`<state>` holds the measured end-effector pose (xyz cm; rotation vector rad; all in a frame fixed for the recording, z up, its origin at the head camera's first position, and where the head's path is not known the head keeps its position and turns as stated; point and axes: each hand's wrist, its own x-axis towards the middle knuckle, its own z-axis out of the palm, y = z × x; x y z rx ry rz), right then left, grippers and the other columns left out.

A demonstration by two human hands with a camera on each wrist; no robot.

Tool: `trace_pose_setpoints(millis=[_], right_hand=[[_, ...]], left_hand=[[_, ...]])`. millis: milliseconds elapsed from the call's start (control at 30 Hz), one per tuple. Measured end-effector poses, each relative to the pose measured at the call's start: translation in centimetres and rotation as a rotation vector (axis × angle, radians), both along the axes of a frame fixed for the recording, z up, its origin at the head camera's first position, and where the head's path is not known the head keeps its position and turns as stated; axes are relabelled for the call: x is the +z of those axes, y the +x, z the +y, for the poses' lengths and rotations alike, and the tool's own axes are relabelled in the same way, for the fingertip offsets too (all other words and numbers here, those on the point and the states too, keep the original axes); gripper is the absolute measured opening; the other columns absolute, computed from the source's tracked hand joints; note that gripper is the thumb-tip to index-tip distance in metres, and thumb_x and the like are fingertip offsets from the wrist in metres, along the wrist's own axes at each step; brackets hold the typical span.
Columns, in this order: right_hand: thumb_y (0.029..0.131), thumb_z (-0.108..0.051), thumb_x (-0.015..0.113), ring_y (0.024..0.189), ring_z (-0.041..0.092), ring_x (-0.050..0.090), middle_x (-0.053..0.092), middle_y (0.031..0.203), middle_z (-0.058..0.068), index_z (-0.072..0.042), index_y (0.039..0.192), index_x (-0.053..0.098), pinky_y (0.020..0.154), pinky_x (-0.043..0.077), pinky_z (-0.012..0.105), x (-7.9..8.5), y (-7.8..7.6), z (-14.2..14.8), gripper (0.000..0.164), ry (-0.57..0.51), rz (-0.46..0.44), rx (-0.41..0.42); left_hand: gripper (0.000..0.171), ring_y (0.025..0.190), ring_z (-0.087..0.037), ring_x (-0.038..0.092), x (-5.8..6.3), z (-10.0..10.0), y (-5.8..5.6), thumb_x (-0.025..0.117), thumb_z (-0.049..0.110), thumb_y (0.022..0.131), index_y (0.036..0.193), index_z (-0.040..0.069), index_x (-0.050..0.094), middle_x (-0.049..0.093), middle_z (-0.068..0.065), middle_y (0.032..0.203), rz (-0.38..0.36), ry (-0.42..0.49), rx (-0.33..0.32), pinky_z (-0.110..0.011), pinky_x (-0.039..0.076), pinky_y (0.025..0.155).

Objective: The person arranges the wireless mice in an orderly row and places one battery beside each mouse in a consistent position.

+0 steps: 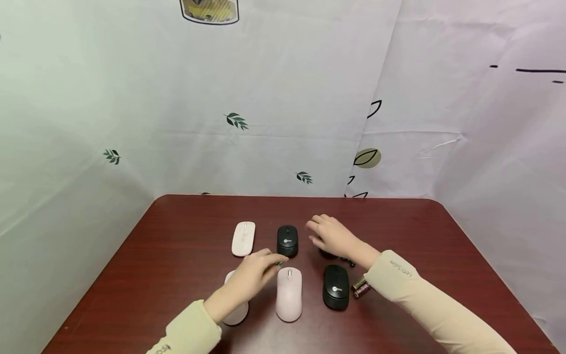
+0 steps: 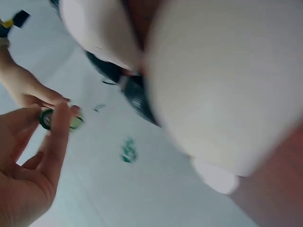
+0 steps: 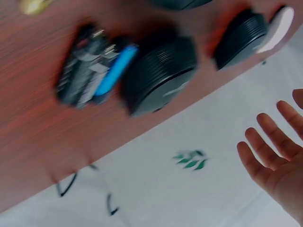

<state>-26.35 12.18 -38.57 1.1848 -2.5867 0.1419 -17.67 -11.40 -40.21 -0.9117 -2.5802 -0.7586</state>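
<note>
My left hand [image 1: 254, 274] pinches a small green battery [image 2: 46, 119] between thumb and fingertips, its round end showing in the left wrist view. The hand is above the table, between a white mouse [image 1: 237, 314] partly hidden by the wrist and a pinkish mouse [image 1: 289, 297]. A black mouse [image 1: 287, 241] lies just beyond its fingertips. Over the back right, my right hand [image 1: 333, 236] hovers with relaxed fingers and holds nothing. Below it a second black mouse [image 3: 163, 71] is mostly covered in the head view. Its fingers [image 3: 267, 135] appear spread in the right wrist view.
At the back left lies a flat white mouse [image 1: 243, 239]. Another black mouse [image 1: 336, 287] sits front right, beside batteries [image 1: 361, 290]. Several dark cylinders and a blue one [image 3: 116, 71] lie by the covered mouse. A white curtain [image 1: 274, 98] hangs behind the red-brown table [image 1: 185, 236].
</note>
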Motion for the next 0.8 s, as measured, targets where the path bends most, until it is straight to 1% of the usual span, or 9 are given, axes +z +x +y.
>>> trace_pose_setpoints(millis=[100,167,333,367,467,600,667,733,800], right_hand=[[0.087,-0.017,0.065,0.088,0.024,0.058,0.062,0.097,0.007,-0.006,0.105,0.064,0.076,0.049,0.039,0.2,0.7,-1.4,0.021,0.013,-0.019,0.035],[0.087,-0.017,0.064,0.089,0.022,0.058,0.062,0.098,0.006,-0.008,0.107,0.064,0.078,0.05,0.038,0.2,1.2,-2.2,0.022,0.032,-0.046,0.045],[0.089,-0.019,0.062,0.089,0.018,0.057,0.061,0.1,0.004,-0.01,0.111,0.063,0.078,0.049,0.033,-0.4,2.2,-4.2,0.023,0.07,-0.116,0.088],[0.089,-0.019,0.062,0.091,0.018,0.057,0.061,0.102,0.004,-0.01,0.112,0.063,0.078,0.049,0.033,-0.5,2.4,-4.5,0.024,0.07,-0.134,0.099],[0.091,-0.019,0.06,0.098,0.019,0.058,0.061,0.108,0.004,-0.01,0.117,0.061,0.083,0.049,0.032,-0.6,2.8,-5.6,0.027,0.064,-0.199,0.118],[0.094,-0.022,0.057,0.11,0.019,0.058,0.058,0.123,0.005,-0.011,0.128,0.055,0.091,0.048,0.032,-0.3,2.8,-7.5,0.036,0.062,-0.342,0.097],[0.094,-0.023,0.056,0.112,0.018,0.058,0.055,0.128,0.005,-0.013,0.132,0.052,0.093,0.048,0.031,-0.2,2.6,-8.6,0.039,0.067,-0.414,0.075],[0.095,-0.024,0.055,0.114,0.017,0.058,0.053,0.133,0.006,-0.013,0.135,0.049,0.094,0.047,0.03,-0.2,2.3,-9.7,0.042,0.072,-0.473,0.05],[0.095,-0.024,0.055,0.117,0.017,0.057,0.05,0.136,0.007,-0.013,0.137,0.048,0.095,0.047,0.03,-0.3,1.8,-11.0,0.044,0.075,-0.507,0.023]], left_hand=[[0.029,0.063,-0.003,0.046,-0.3,-1.7,-0.6,0.064,0.0,0.082,0.108,0.011,0.069,0.058,0.004,0.079,-0.088,0.031,0.029,-0.016,0.039,0.056],[0.032,0.064,-0.003,0.044,-0.4,-2.7,-0.9,0.062,-0.001,0.081,0.11,0.011,0.068,0.056,0.005,0.079,-0.119,0.037,0.051,-0.016,0.039,0.056],[0.038,0.066,-0.003,0.045,-0.6,-5.4,-1.6,0.063,-0.006,0.077,0.111,0.011,0.068,0.058,0.005,0.08,-0.11,0.058,0.112,-0.017,0.039,0.057],[0.039,0.066,-0.004,0.046,-0.7,-5.9,-1.7,0.064,-0.007,0.076,0.111,0.01,0.069,0.059,0.004,0.081,-0.102,0.068,0.134,-0.018,0.04,0.057],[0.04,0.069,-0.006,0.055,-0.8,-7.3,-2.2,0.066,-0.009,0.075,0.111,0.007,0.068,0.062,0.001,0.083,-0.096,0.101,0.213,-0.021,0.046,0.059],[0.036,0.074,-0.014,0.063,-0.9,-8.8,-2.9,0.068,-0.006,0.077,0.112,0.003,0.067,0.063,-0.005,0.083,-0.105,0.116,0.318,-0.029,0.052,0.064],[0.034,0.072,-0.017,0.063,-0.9,-9.3,-3.4,0.069,-0.003,0.078,0.112,0.002,0.067,0.062,-0.006,0.082,-0.122,0.112,0.359,-0.032,0.051,0.063],[0.033,0.071,-0.018,0.063,-1.0,-9.6,-3.9,0.069,-0.001,0.079,0.112,0.001,0.067,0.061,-0.008,0.08,-0.134,0.101,0.384,-0.034,0.05,0.063],[0.033,0.069,-0.019,0.063,-1.1,-9.8,-4.7,0.068,0.0,0.079,0.112,-0.001,0.066,0.061,-0.009,0.079,-0.156,0.095,0.403,-0.036,0.049,0.061]])
